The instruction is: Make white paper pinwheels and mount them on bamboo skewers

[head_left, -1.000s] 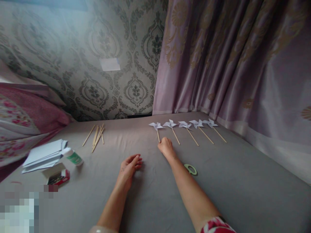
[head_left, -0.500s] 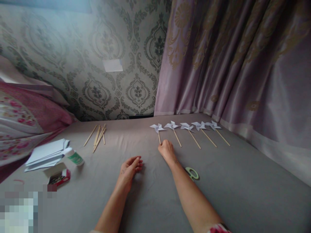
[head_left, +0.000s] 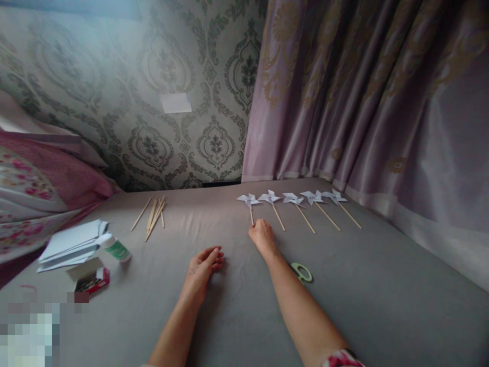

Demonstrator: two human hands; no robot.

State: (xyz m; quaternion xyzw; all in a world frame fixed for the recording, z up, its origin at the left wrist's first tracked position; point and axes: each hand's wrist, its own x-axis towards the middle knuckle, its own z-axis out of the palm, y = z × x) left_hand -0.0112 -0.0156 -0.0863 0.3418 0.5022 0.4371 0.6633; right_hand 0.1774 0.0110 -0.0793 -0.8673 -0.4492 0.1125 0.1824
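My right hand (head_left: 262, 234) is closed round the lower end of the wooden stick of a white paper pinwheel (head_left: 249, 200), the leftmost in a row. More pinwheels of the same kind, among them one pinwheel (head_left: 293, 199) in the middle, lie to its right with their sticks slanting toward me. My left hand (head_left: 206, 262) hovers at or rests on the grey sheet, fingers loosely curled and a little apart, with nothing seen in it. Beside my right forearm, the green handle of a pair of scissors (head_left: 304, 274) shows partly; the rest is hidden.
Several loose wooden sticks (head_left: 155, 216) lie at the back left. Nearer on the left are stacked white paper sheets (head_left: 71, 244), a white-and-green glue bottle (head_left: 117, 248) and a small open red box (head_left: 93, 280). A purple curtain (head_left: 324, 102) hangs along the right side.
The head of the held pinwheel has shifted very slightly to the right. My left hand stays where it was.
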